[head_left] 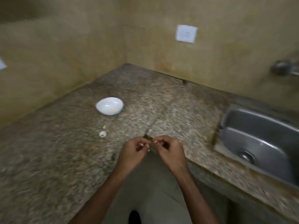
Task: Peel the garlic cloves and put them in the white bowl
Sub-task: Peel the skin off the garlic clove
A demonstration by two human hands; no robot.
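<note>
A white bowl (pixel 110 105) stands on the speckled granite counter (pixel 64 151), toward the back left. A garlic clove (pixel 102 133) lies in front of the bowl, with a small pale scrap (pixel 104 126) just behind it. My left hand (pixel 135 152) and my right hand (pixel 169 151) meet at the counter's front corner, fingers curled. Between their fingertips sits a small garlic clove (pixel 144 144), mostly hidden and blurred; both hands pinch at it. Another pale bit (pixel 150 130) lies on the counter just beyond the hands.
A steel sink (pixel 258 143) is set into the counter on the right, with a tap (pixel 283 67) on the wall above it. Tiled walls close the corner behind. A white socket (pixel 186 33) is on the back wall. The floor shows below my arms.
</note>
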